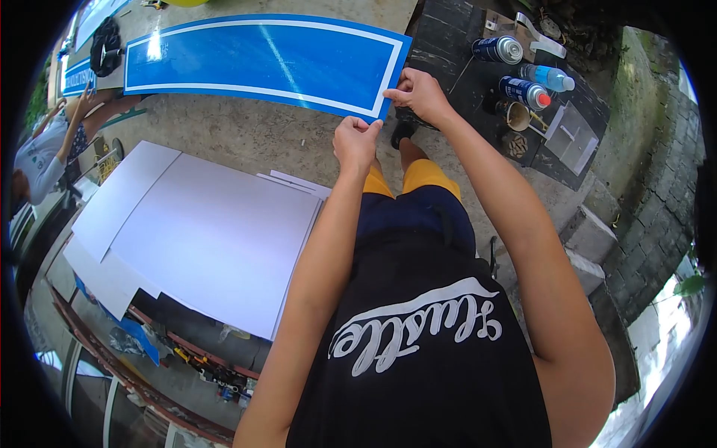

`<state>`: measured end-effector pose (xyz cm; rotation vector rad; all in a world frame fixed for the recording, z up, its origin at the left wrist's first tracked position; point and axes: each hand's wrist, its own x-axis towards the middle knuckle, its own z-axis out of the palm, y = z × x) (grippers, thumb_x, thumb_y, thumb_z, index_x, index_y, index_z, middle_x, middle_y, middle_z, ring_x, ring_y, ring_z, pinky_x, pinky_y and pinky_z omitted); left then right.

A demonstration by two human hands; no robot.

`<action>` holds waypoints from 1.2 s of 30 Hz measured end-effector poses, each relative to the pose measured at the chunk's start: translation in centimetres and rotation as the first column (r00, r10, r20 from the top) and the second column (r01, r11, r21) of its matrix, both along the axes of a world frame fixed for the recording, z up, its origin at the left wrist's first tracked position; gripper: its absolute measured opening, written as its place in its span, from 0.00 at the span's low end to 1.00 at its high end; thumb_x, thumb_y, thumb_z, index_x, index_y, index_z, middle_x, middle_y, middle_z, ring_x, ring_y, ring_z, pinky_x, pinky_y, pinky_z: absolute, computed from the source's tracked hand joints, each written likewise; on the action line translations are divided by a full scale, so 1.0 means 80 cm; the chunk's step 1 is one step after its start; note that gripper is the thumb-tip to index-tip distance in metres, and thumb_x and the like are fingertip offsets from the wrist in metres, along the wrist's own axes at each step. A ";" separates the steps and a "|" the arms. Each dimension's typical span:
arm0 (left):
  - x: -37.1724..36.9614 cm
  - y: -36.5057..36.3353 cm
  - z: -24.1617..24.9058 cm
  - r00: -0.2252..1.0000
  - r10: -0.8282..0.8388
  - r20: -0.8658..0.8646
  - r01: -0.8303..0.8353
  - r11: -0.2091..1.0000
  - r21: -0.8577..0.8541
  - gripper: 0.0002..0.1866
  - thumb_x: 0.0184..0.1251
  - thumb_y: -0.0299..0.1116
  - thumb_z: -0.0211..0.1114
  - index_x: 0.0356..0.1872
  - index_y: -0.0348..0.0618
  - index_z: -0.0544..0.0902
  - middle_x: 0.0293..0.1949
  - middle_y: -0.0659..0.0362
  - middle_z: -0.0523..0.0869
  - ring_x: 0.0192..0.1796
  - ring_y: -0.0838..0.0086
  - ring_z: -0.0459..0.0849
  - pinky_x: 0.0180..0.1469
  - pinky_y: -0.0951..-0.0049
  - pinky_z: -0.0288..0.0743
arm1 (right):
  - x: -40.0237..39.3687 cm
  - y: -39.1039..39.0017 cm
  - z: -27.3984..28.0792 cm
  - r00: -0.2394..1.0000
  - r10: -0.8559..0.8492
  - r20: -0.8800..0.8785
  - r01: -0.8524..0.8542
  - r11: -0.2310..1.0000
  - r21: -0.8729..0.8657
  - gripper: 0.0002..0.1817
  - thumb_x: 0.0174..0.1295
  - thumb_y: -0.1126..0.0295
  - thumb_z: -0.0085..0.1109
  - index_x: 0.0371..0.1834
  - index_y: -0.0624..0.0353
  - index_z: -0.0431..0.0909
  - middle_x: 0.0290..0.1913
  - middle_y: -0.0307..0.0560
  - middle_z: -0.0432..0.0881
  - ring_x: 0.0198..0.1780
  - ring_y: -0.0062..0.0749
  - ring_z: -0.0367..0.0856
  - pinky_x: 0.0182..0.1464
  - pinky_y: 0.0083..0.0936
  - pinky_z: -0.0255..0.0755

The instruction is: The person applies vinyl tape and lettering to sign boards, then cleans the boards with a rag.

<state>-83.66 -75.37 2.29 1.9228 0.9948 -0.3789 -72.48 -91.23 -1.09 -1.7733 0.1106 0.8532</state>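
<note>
A long blue sign panel (246, 60) with a white border line stretches across the top of the head view, its surface glossy and bare of lettering. At its right end, my left hand (354, 143) pinches the near edge by the corner. My right hand (420, 95) grips the short right edge between thumb and fingers, a little farther up. Both hands are closed on the panel, and the fingers underneath it are hidden.
White sheets (224, 231) lie stacked on a table at left. Spray cans (499, 50), a water bottle (547, 76) and a cup (515, 116) stand on a dark tabletop (455, 45) at right. Another person (45, 160) is at far left, near a black plastic bag (104, 46).
</note>
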 end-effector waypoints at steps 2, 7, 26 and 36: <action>0.000 0.000 -0.001 1.000 0.003 0.003 -0.003 1.000 -0.002 0.17 0.59 0.33 0.83 0.28 0.39 0.79 0.25 0.65 0.80 0.28 0.81 0.74 0.32 0.74 0.71 | -0.005 0.000 0.003 1.000 0.011 0.005 -0.011 1.000 -0.014 0.18 0.60 0.66 0.79 0.45 0.66 0.82 0.35 0.51 0.91 0.35 0.28 0.91 0.38 0.25 0.81; 0.000 0.000 0.000 1.000 -0.001 0.003 0.001 1.000 0.002 0.17 0.59 0.33 0.83 0.28 0.39 0.80 0.26 0.63 0.82 0.29 0.80 0.76 0.33 0.73 0.72 | -0.031 0.005 0.011 0.999 -0.011 -0.030 0.012 1.000 0.017 0.17 0.61 0.66 0.79 0.43 0.66 0.83 0.33 0.51 0.91 0.34 0.27 0.90 0.38 0.25 0.81; -0.008 0.000 -0.008 0.999 0.007 -0.052 -0.007 1.000 0.005 0.15 0.56 0.42 0.80 0.31 0.43 0.84 0.30 0.57 0.90 0.36 0.63 0.91 0.45 0.61 0.81 | -0.037 0.008 0.009 1.000 -0.018 -0.011 0.018 1.000 0.007 0.15 0.59 0.67 0.79 0.41 0.65 0.85 0.31 0.50 0.90 0.31 0.29 0.89 0.36 0.27 0.80; -0.005 -0.001 -0.002 0.998 0.014 -0.069 -0.013 1.000 0.012 0.14 0.54 0.42 0.78 0.31 0.44 0.84 0.30 0.57 0.91 0.37 0.63 0.91 0.47 0.60 0.82 | -0.054 0.010 0.015 0.991 0.080 0.106 -0.076 0.996 -0.047 0.15 0.58 0.68 0.78 0.39 0.67 0.84 0.29 0.51 0.88 0.30 0.33 0.87 0.35 0.30 0.79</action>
